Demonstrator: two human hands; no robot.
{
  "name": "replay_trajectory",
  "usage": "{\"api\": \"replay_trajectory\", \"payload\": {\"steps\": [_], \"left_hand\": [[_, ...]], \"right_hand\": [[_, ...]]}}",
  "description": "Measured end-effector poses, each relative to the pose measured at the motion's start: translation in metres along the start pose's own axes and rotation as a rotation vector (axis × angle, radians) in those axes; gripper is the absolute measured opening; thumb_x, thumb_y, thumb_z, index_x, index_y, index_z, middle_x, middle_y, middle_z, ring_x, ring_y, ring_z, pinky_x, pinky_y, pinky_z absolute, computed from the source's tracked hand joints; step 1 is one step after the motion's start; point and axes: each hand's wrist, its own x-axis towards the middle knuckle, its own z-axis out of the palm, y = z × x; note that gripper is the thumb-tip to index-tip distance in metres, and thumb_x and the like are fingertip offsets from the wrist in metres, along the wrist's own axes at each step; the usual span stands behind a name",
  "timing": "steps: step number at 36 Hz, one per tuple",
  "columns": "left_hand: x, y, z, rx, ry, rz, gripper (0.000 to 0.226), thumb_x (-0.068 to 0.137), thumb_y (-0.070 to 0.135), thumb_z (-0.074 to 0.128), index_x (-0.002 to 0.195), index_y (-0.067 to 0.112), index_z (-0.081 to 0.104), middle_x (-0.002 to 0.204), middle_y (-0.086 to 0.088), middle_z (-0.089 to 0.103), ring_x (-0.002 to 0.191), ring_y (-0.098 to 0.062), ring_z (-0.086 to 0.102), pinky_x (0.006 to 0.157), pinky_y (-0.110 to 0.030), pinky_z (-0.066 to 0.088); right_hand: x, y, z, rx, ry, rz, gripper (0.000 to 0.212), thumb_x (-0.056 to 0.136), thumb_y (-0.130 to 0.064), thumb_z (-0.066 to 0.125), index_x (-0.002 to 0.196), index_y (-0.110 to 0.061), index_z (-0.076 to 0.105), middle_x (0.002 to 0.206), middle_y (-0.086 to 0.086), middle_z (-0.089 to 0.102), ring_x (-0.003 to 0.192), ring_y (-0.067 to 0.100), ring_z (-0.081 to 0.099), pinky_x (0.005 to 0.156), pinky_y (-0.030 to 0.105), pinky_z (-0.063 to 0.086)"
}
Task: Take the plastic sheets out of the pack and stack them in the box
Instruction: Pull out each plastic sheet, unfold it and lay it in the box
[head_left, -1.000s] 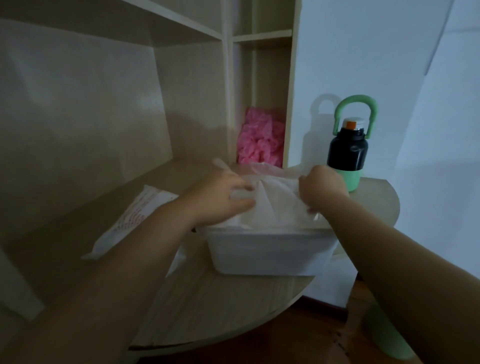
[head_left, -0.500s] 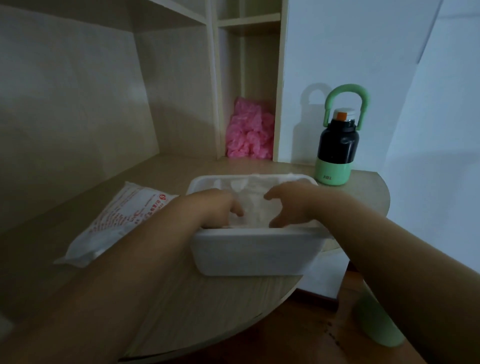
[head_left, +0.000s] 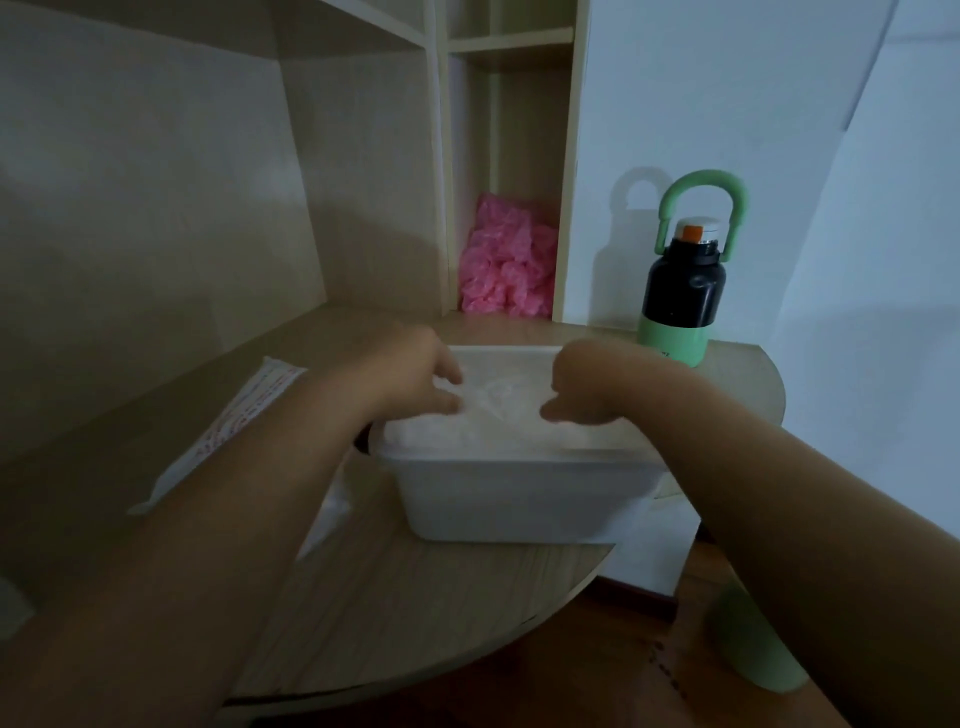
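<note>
A white rectangular box (head_left: 519, 499) stands on the wooden desk, filled with translucent white plastic sheets (head_left: 493, 415) whose top one is crumpled in the middle. My left hand (head_left: 415, 379) hovers over the box's left side, its loosely curled fingertips touching the top sheet. My right hand (head_left: 587, 384) is over the right side, fingers curled in and thumb pointing down at the sheets; I see nothing held in it. The pack (head_left: 234, 421), a flat white bag with red print, lies on the desk left of the box, partly hidden by my left forearm.
A black and green bottle (head_left: 680, 296) with a green loop handle stands behind the box at the right. Pink crumpled plastic (head_left: 506, 265) fills a shelf niche at the back. The rounded desk edge (head_left: 519, 629) runs in front, with floor below.
One second ago both hands held a sheet up above the box. They then lowered it and pressed it in; now the hands sit apart over the box, fingers loosened.
</note>
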Motion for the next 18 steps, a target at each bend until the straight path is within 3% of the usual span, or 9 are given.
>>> {"api": "replay_trajectory", "payload": {"steps": [2, 5, 8, 14, 18], "left_hand": [[-0.013, -0.006, -0.01, -0.097, 0.072, -0.008, 0.037, 0.085, 0.036, 0.069, 0.12, 0.025, 0.066, 0.127, 0.006, 0.061, 0.105, -0.007, 0.054, 0.083, -0.02, 0.034], [-0.032, -0.013, -0.014, -0.226, 0.098, -0.006, 0.036, 0.086, 0.035, 0.068, 0.121, 0.027, 0.065, 0.13, 0.009, 0.06, 0.117, -0.006, 0.052, 0.092, -0.02, 0.036], [-0.046, -0.02, -0.01, -0.279, 0.202, -0.02, 0.032, 0.091, 0.029, 0.063, 0.123, 0.022, 0.064, 0.126, 0.007, 0.06, 0.108, -0.003, 0.052, 0.087, -0.019, 0.035], [-0.081, -0.063, 0.007, -0.469, 0.52, -0.097, 0.023, 0.094, 0.017, 0.058, 0.114, 0.016, 0.068, 0.103, 0.01, 0.063, 0.1, -0.005, 0.057, 0.082, -0.018, 0.039], [-0.108, -0.098, 0.031, -0.541, 0.548, -0.163, 0.021, 0.093, 0.013, 0.059, 0.106, 0.028, 0.065, 0.1, 0.013, 0.062, 0.1, -0.009, 0.059, 0.091, -0.03, 0.045]], "right_hand": [[-0.004, -0.01, -0.004, 0.053, 0.113, 0.015, 0.039, 0.092, -0.04, 0.052, 0.119, -0.014, 0.058, 0.104, 0.003, 0.057, 0.094, 0.023, 0.055, 0.087, 0.037, 0.048], [-0.011, -0.033, -0.009, 0.134, 0.254, 0.012, 0.037, 0.093, -0.037, 0.049, 0.123, -0.018, 0.056, 0.117, 0.002, 0.06, 0.104, 0.023, 0.058, 0.091, 0.04, 0.049], [-0.018, -0.059, -0.013, 0.246, 0.36, -0.052, 0.031, 0.093, -0.033, 0.049, 0.116, -0.017, 0.061, 0.112, 0.003, 0.064, 0.101, 0.022, 0.06, 0.089, 0.04, 0.051], [-0.044, -0.121, -0.012, 0.488, 0.46, -0.281, 0.027, 0.093, -0.027, 0.05, 0.113, -0.017, 0.065, 0.109, 0.006, 0.067, 0.101, 0.024, 0.061, 0.089, 0.038, 0.049], [-0.056, -0.159, 0.008, 0.589, 0.461, -0.445, 0.027, 0.094, -0.019, 0.049, 0.116, -0.016, 0.064, 0.107, 0.007, 0.068, 0.098, 0.023, 0.061, 0.084, 0.031, 0.047]]}}
